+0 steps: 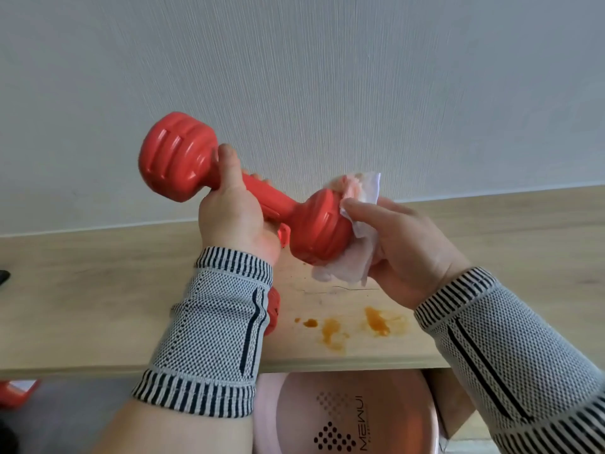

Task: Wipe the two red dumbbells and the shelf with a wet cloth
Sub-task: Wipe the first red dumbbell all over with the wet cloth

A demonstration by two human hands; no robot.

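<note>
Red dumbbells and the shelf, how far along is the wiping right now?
Nothing looks finished. In hand: the left hand grips a red plastic dumbbell by its bar, and the right hand rubs a white wet cloth over its end. Left: the second red dumbbell, mostly hidden behind the left wrist, and the pale wooden shelf, which carries orange stains.

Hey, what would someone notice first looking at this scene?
A bright red dumbbell held up mid-frame: the left hand grips its handle, while the right hand presses a white cloth against its nearer end. Below, orange stains mark the wooden shelf.
</note>
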